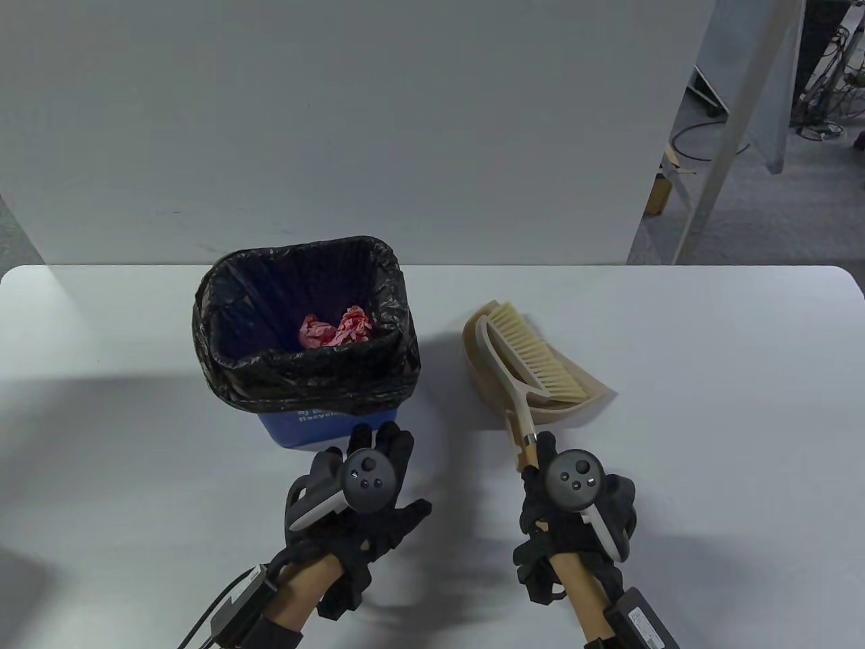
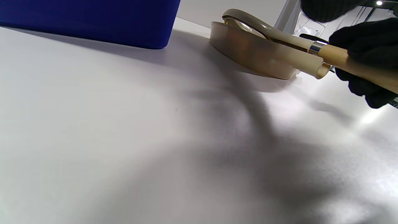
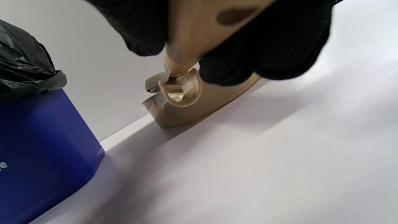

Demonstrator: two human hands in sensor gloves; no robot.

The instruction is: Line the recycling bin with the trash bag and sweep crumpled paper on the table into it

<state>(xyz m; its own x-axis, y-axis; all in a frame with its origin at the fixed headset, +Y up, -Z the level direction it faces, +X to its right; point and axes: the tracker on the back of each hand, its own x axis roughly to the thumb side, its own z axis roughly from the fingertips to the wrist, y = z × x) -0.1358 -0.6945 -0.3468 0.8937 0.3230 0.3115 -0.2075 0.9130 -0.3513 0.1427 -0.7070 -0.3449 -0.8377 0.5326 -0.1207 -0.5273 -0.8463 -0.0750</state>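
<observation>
Paper (image 1: 336,330) lies bagged in our bin (image 1: 304,324), so our right hand (image 1: 574,514) curls round the dustpan (image 1: 534,385) handle to park it, left hand (image 1: 358,493) fingers spread idle near the table's (image 1: 709,405) front edge

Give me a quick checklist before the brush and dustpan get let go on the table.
1. Trash bag folded over the recycling bin rim: ok.
2. Crumpled paper inside the bag: ok.
3. Stray paper on the table: none in view, ok.
4. Brush nested in the dustpan: ok.
5. Dustpan resting flat on the table: cannot tell.
6. Right hand grips the handles, left hand free beside the bin: ok.
</observation>
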